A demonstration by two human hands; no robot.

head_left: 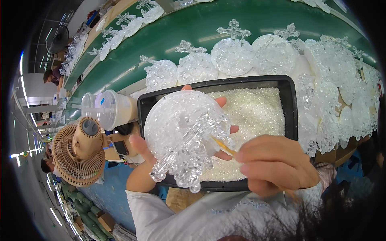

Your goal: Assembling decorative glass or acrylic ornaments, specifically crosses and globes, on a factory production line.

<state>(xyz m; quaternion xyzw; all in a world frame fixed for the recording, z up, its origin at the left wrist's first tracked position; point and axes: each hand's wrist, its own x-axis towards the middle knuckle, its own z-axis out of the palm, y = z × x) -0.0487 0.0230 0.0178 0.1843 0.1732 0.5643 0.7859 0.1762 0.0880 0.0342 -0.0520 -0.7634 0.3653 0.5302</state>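
Note:
My left hand (144, 150) supports a round, white disc-shaped ornament (173, 112) from beneath, with fingertips showing past its far and right edges and the thumb at its left. Clear, moulded plastic decoration covers the ornament's near side and juts toward me. My right hand (277, 164) pinches a thin yellow stick (224, 146), whose tip meets the decoration's right side. Both hands are above a black tray (292, 108) filled with white, sparkling granules (257, 106).
Similar clear ornaments topped with crosses (233, 30) line the far side, and more crowd the right (335, 92). Left of the tray stand plastic cups (114, 110) and a tan fan (78, 154). A green conveyor belt (173, 34) runs beyond. Another person (52, 76) sits far left.

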